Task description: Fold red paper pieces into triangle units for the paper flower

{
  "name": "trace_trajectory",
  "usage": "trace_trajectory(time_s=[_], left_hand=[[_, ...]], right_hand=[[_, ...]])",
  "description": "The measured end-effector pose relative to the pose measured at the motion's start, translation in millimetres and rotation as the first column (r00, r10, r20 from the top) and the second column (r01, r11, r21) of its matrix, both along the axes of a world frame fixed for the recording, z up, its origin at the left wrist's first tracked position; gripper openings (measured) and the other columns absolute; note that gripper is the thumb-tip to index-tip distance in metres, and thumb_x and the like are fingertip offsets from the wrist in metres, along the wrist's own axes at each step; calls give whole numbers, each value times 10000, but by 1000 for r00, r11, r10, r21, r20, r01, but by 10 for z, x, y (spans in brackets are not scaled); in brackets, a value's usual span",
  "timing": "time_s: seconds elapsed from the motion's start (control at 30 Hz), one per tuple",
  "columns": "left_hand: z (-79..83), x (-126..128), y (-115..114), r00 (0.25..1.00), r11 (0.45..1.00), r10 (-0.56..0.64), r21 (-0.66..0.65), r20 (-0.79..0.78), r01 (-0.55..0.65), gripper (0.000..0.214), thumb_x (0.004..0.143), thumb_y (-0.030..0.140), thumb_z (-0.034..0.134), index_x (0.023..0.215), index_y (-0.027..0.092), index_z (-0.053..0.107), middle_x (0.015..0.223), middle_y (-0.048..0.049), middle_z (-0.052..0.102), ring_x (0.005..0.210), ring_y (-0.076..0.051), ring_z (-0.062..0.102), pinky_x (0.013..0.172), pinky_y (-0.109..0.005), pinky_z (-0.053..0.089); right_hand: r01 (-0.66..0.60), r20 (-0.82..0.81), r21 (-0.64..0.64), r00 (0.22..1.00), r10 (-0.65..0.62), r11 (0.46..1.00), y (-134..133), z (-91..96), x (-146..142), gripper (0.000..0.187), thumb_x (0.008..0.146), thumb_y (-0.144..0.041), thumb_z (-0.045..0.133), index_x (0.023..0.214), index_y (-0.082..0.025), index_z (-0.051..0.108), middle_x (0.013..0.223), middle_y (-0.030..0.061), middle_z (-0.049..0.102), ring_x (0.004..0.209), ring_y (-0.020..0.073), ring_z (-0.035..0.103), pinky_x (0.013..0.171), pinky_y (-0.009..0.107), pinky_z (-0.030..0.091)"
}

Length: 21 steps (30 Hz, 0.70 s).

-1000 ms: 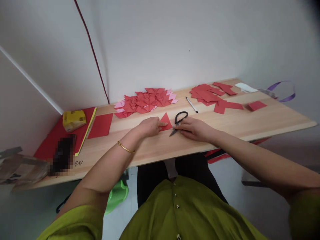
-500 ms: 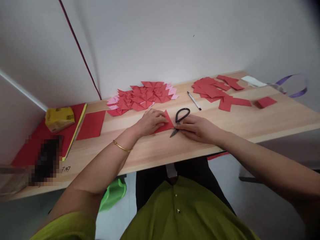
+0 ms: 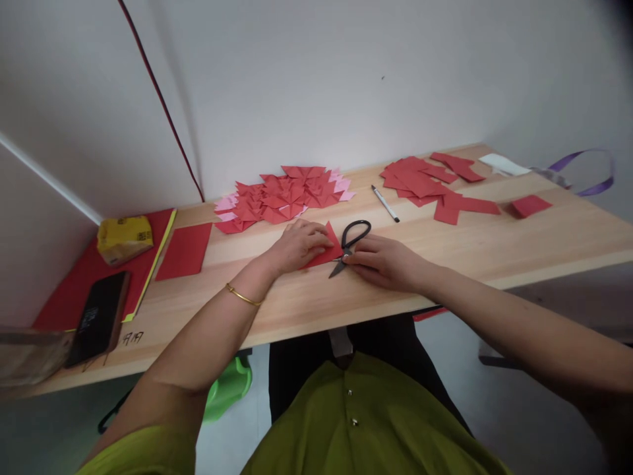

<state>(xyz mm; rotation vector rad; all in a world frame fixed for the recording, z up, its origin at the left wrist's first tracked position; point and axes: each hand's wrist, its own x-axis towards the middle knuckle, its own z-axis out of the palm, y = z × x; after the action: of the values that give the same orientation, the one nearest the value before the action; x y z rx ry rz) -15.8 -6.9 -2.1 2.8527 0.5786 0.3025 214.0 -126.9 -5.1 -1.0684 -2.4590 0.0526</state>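
Note:
On the wooden table, my left hand (image 3: 302,245) lies over a red paper piece (image 3: 334,244), its bent fingers holding it down. Part of the paper is covered by that hand, and a pointed corner sticks up past the fingertips. My right hand (image 3: 388,260) grips black-handled scissors (image 3: 346,254) near their pivot, thumb and fingers closed around them. The handle loops point away from me, and the blades slant down toward the front edge. The scissors meet the right edge of the paper.
Folded red and pink paper pieces (image 3: 284,194) lie by the wall. To their right are a pen (image 3: 384,203) and loose red papers (image 3: 415,178). At left lie a red sheet (image 3: 184,251), a yellow packet (image 3: 124,239) and a phone (image 3: 99,320).
The scissors have turned slightly in my right hand, their blades swinging a little to the left. My left hand stays on the paper. The whole view has shifted slightly.

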Motion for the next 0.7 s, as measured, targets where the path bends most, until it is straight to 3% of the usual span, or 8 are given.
trace_trajectory(time_s=[0.7], left_hand=[[-88,-11,19,1000,997,-9,79,27,7,297,916,342,435,1141,287,622,1245,-45,568,1109,-235,418,966,-402,304]], right_hand=[[29,25,-7,999,-29,1000,-47,4,-103,255,914,-248,453,1042,-181,664,892,107,635,839,201,583,720,317,483]])
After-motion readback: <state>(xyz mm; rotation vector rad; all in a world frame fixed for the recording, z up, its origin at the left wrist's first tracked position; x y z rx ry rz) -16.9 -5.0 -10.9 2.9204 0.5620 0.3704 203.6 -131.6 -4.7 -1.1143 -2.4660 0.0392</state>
